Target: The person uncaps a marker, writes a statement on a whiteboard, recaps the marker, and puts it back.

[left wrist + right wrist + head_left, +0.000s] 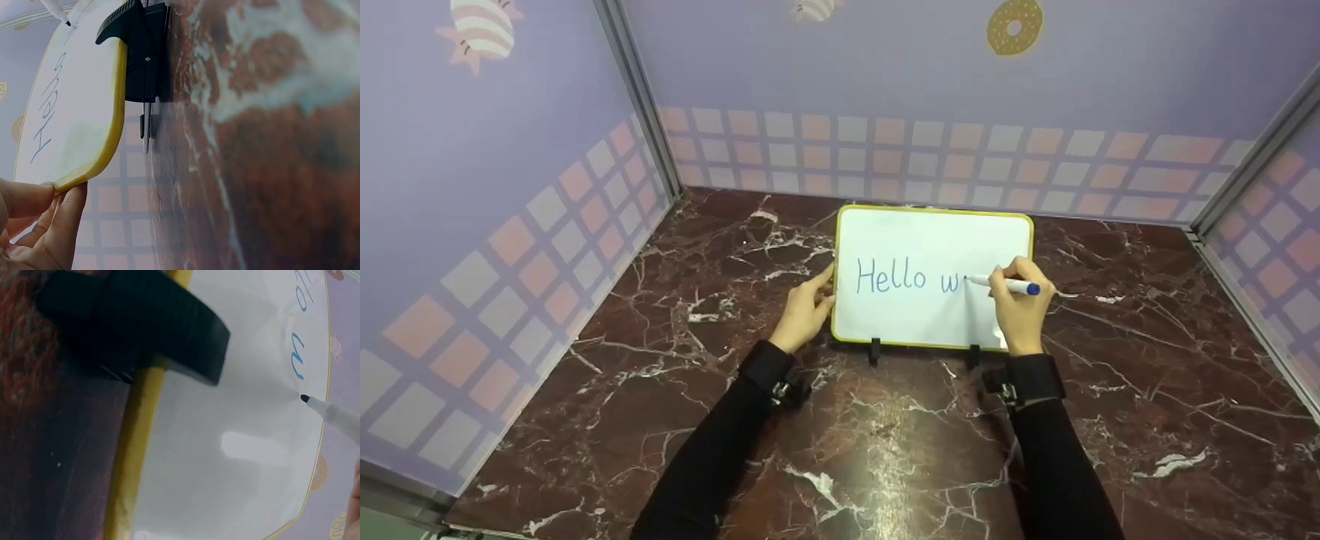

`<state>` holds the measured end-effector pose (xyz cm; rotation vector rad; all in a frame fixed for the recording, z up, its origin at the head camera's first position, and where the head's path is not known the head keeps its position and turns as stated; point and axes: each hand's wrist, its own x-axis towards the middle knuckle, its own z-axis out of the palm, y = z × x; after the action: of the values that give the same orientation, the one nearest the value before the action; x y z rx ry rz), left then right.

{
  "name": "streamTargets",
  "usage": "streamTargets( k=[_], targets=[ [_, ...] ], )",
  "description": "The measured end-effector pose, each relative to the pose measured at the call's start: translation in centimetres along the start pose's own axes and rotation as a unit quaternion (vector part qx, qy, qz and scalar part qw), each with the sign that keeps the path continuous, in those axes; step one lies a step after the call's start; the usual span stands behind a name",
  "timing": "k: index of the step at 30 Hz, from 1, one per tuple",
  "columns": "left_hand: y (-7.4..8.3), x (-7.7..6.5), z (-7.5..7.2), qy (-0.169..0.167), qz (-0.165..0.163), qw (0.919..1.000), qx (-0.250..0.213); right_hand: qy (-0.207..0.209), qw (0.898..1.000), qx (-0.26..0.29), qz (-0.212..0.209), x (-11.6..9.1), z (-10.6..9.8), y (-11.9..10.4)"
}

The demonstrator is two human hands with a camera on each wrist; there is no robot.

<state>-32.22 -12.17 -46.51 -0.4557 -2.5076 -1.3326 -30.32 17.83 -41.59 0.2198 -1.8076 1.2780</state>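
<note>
A whiteboard [915,319] with a yellow rim leans upright on a black stand [147,62], whose two front hooks hold its lower edge. Blue handwriting on it reads "Hello w". My left hand [802,309] pinches the board's left edge, thumb in front and fingers behind, as the left wrist view shows. In my right hand [1024,311] is a white marker [997,283] with a blue end. Its dark tip [305,399] is right at the board's surface, just past the "w". The right wrist view catches only a sliver of that hand's fingers.
The board stands toward the back of a dark red marbled table [885,450]. Purple panels with a pink and white checked band [930,150] enclose the left, back and right sides. Metal posts [645,97] mark the corners. Both wrists wear black bands.
</note>
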Motion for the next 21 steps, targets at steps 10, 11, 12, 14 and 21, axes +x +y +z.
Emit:
streamTargets(
  k=[10,11,12,14,21],
  targets=[
    [0.0,-0.01,-0.06,-0.005,-0.009,0.9999,0.002,0.003,0.999,-0.025,-0.039,0.04,0.08,-0.59],
    [0.01,-0.02,-0.07,-0.004,-0.011,0.9999,0.001,-0.002,0.999,-0.022,-0.032,0.04,0.09,-0.61],
    [-0.01,-0.02,-0.05,-0.004,-0.01,0.9999,0.001,-0.006,1.0,-0.019,-0.024,0.02,0.11,-0.61],
    [-0.05,-0.01,-0.01,-0.004,-0.012,0.9999,-0.001,-0.01,1.0,-0.01,-0.009,0.0,0.15,-0.58],
    [-0.14,-0.03,0.08,-0.001,-0.009,1.0,-0.001,0.008,1.0,0.022,0.018,0.1,-0.13,-0.46]
  ],
)
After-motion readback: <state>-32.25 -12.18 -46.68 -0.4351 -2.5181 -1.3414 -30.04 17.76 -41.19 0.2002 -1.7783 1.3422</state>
